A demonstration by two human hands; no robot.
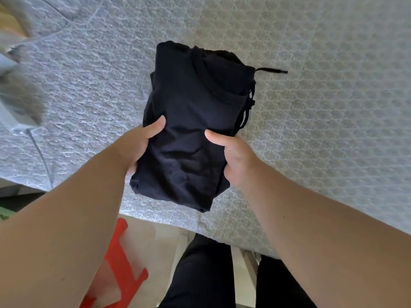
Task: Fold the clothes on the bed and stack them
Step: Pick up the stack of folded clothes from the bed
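Both hands (142, 145) (235, 156) grip folded dark garment (189, 134).

Hands: two, a left hand (138, 147) and a right hand (235, 161), each gripping one side of the same garment.
Folded dark garments: at least two, a top garment (189, 134) over a lower garment (231, 56); the exact number in the stack cannot be told.
Drawstrings: one cord end (272, 70) sticking out to the right.
Beds: one bed (322, 107) with a patterned cover.
Grey clothes: one blurred heap (20, 96) at the left edge.
Red stools: one stool (120, 263), partly visible.
Legs: two, in black trousers (200, 274).
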